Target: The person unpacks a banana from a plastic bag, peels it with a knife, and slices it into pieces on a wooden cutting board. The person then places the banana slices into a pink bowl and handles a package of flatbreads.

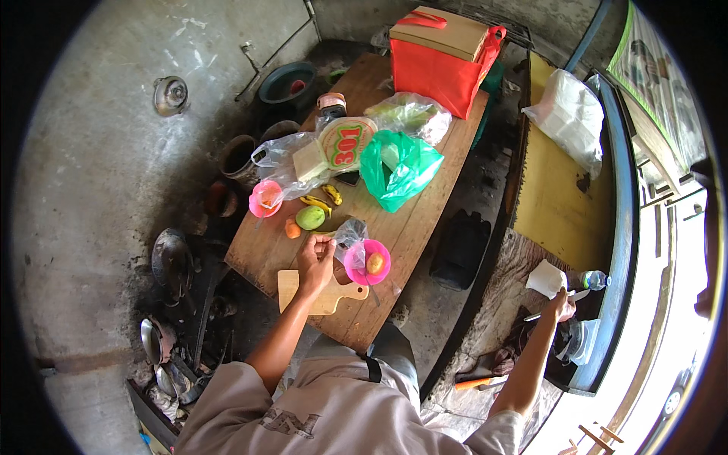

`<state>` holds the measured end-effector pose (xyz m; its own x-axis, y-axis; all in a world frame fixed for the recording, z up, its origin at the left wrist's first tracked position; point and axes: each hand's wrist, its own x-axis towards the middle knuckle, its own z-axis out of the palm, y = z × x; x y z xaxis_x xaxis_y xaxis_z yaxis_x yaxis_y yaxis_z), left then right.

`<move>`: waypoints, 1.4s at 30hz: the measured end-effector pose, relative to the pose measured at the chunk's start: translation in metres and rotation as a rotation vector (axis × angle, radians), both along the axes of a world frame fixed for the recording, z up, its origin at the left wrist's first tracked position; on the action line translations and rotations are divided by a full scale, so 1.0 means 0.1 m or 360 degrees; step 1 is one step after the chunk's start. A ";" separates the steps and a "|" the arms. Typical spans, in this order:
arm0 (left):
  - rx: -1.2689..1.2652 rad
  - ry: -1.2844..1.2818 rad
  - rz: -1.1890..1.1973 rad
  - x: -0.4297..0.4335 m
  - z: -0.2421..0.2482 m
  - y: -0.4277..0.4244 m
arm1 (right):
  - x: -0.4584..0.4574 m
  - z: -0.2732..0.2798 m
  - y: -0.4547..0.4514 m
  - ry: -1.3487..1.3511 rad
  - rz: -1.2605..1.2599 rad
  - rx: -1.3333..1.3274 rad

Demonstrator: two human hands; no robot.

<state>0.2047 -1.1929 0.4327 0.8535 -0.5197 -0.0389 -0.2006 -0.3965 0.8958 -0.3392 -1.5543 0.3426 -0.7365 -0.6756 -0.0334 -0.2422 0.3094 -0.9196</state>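
Observation:
My left hand [316,263] pinches the edge of a clear plastic bag [350,233] above the wooden table [256,250]. The bag hangs partly over a pink bowl [377,277], which holds a yellowish round food and a spoon. Under my left wrist lies a wooden cutting board [327,298] with a holed handle. Beyond are a green mango-like fruit [310,218], an orange-red fruit or vegetable [292,228] and dark-spotted bananas [316,203]. Far to the right, my right hand [562,307] is closed on a thin pale utensil, its kind unclear, beside a white packet [546,278] and a plastic bottle [595,280].
A green plastic bag [398,170], a second pink bowl [265,199], a jar [332,104] and a red bag with a cardboard box [435,71] stand on the table. A bench [560,199] runs along the right. Blackened pots [238,156] and pans line the left wall.

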 end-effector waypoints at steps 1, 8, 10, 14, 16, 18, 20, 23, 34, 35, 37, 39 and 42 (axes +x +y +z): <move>-0.0012 0.0005 -0.0009 0.00 0.03 -0.01 | 0.01 0.00 0.00 -0.0006 0.0001 -0.0051; -0.0097 0.0071 0.0024 0.05 0.01 0.06 | 0.30 0.36 0.12 0.0070 0.0141 -0.0425; -0.0134 0.0086 0.0039 0.14 -0.05 0.16 | 0.48 0.56 0.28 0.0061 0.0340 -0.0606; -0.0172 0.0113 0.0145 0.40 -0.19 0.40 | 0.90 0.90 0.73 0.0182 0.0540 -0.0493; -0.0080 0.0176 0.0193 0.57 -0.24 0.51 | 1.14 0.99 0.93 0.0310 0.0619 -0.0462; 0.0000 0.0218 0.0264 0.75 -0.30 0.58 | 1.39 1.03 1.20 0.0044 0.0875 -0.0369; 0.0003 0.0082 0.0140 0.94 -0.37 0.66 | 1.67 1.09 1.48 -0.0060 0.0972 -0.0138; 0.0238 0.0093 -0.0069 1.14 -0.50 0.87 | 2.22 1.20 1.95 -0.0062 0.1270 -0.0013; 0.0955 -0.0489 -0.1490 0.80 -0.80 1.80 | 4.55 1.29 3.03 0.1043 0.2228 -0.0038; 0.0957 -0.0487 -0.1585 0.78 -0.82 1.85 | 4.64 1.24 3.07 0.1107 0.2258 0.0056; 0.0957 -0.0482 -0.1669 0.76 -0.88 1.93 | 4.78 1.13 3.06 0.1275 0.2184 0.0073; 0.1060 -0.0555 -0.1672 0.82 -0.96 1.93 | 4.82 1.09 3.00 0.1408 0.2144 0.0284; 0.1020 -0.0578 -0.1720 0.95 -1.01 1.93 | 4.88 1.10 2.87 0.1348 0.2071 0.0003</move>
<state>0.2994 -0.9995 0.3318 0.0333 -0.9198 -0.3909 -0.8730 -0.2172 0.4367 0.1483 -1.2677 0.4530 0.5340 -0.8423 0.0733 -0.7661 -0.5187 -0.3795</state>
